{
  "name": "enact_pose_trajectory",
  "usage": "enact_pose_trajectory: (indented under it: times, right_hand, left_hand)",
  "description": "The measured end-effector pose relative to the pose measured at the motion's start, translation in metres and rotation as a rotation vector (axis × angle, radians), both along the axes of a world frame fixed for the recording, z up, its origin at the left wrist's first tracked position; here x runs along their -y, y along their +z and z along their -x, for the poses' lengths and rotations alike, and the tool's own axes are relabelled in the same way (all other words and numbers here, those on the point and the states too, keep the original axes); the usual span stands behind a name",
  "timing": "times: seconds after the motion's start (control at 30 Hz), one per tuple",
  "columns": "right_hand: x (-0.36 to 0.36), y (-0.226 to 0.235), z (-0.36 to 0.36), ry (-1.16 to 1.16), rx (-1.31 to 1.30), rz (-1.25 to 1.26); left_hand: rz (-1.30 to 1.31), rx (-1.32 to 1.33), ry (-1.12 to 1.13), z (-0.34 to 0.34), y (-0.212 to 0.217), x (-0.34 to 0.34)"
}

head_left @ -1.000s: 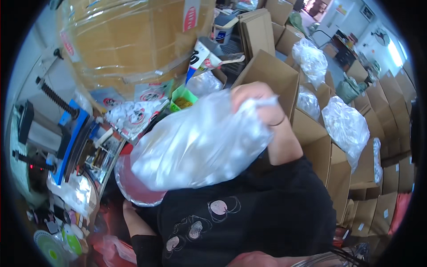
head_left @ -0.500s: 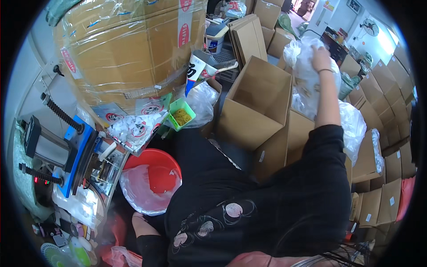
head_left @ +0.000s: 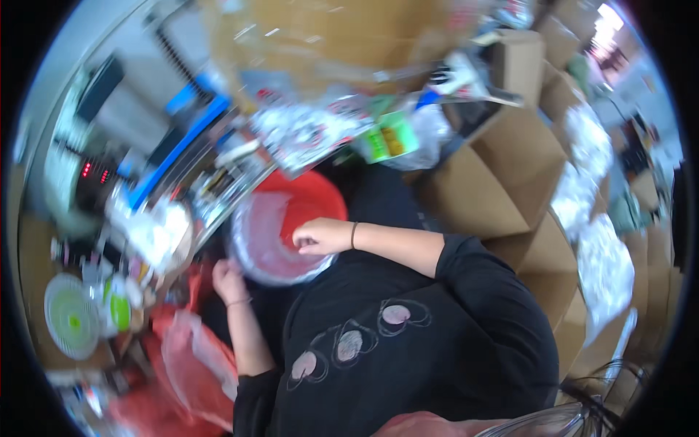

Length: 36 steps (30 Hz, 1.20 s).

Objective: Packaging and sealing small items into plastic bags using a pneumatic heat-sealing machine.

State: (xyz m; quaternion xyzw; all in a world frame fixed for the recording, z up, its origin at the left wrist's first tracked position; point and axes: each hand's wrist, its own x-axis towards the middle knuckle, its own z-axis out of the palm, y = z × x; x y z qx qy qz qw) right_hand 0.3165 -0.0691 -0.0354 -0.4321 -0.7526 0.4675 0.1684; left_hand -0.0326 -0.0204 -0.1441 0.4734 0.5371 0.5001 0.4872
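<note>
A red plastic basin (head_left: 326,191) with a whitish plastic bag (head_left: 256,237) lining part of it stands in front of me. Over its near right side hangs my right hand (head_left: 324,237), fingers curled inward; whether anything small is in them does not show. My left hand (head_left: 229,282) is beside the basin's lower left edge, close to red plastic bags (head_left: 191,349). Motion smears its fingers. Just beyond the basin lies a printed plastic packet (head_left: 309,135), next to a green tray (head_left: 389,137) with yellowish bits in it.
A blue-framed machine (head_left: 182,149) stands at the left by a cluttered bench. Open cardboard boxes (head_left: 473,193) fill the right, with clear plastic bags (head_left: 604,266) on them. A large wrapped carton (head_left: 328,44) is at the back. A green-and-white fan-like disc (head_left: 73,317) is lower left.
My right hand has left the plastic bag on the right-hand boxes and come over the basin. My left hand has come further into sight. The view has swung left.
</note>
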Motion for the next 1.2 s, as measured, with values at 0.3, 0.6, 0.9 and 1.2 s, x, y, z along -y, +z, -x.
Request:
enact_pose_trajectory:
  times: [0.3,0.6,0.9,1.2]
  right_hand:
    - [-0.036,-0.073,0.105,-0.440,-1.073,0.544]
    - [-0.016,-0.107,0.133,-0.236,-0.253,0.076]
    - [-0.081,-0.040,0.001,-0.576,-0.855,0.357]
    - [-0.156,-0.053,-0.008,-0.344,0.801,-0.624]
  left_hand:
    - [-0.222,-0.415,-0.217,-0.016,0.030,0.042]
    - [0.049,-0.135,-0.490,-0.034,-0.018,0.023]
    - [-0.114,-0.791,-0.423,0.019,-0.043,-0.043]
    - [-0.071,-1.274,-0.355,-0.012,-0.003,-0.143]
